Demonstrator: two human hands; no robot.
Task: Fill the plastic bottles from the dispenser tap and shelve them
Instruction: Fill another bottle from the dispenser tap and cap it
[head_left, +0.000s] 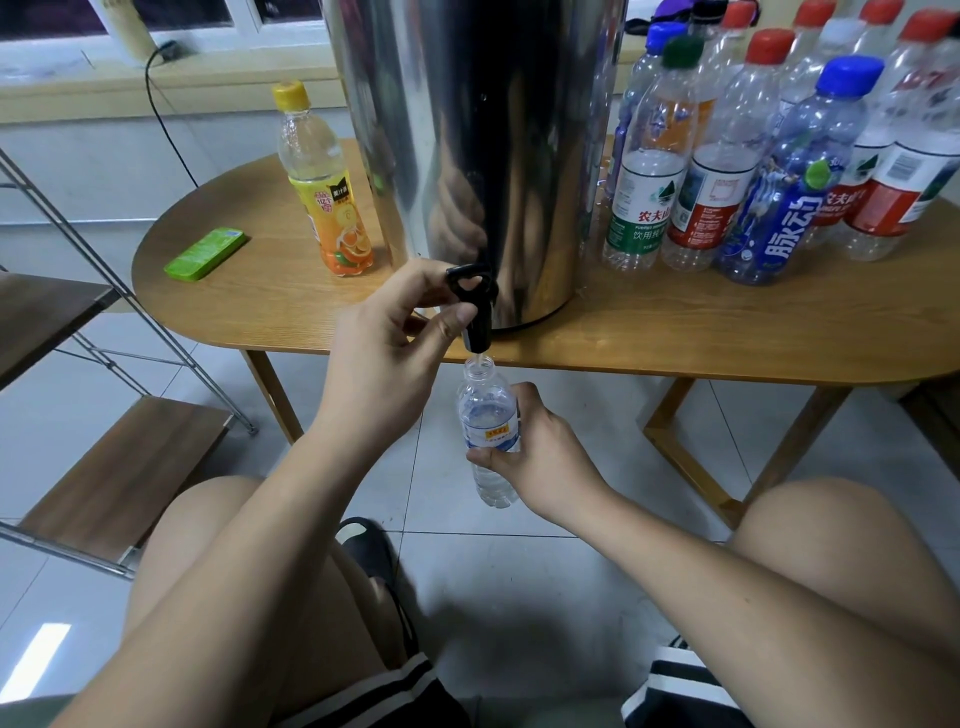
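A tall steel dispenser (467, 130) stands on the wooden table (675, 332), its black tap (475, 306) hanging over the front edge. My left hand (384, 343) grips the tap lever, thumb against the spout. Below the table edge my right hand (540, 457) holds a small clear uncapped bottle (488, 415) upright, its mouth right under the spout; water streams in and it looks partly full. Several capped empty bottles (753, 156) crowd the table to the dispenser's right. An orange juice bottle with a yellow cap (322, 182) stands to its left.
A green flat case (205, 253) lies on the table's left end. A metal-framed rack with wooden shelves (119, 467) stands at the left. A black cable (166, 114) runs down from the window sill. My knees and a black sandal (369, 551) are below, on the tiled floor.
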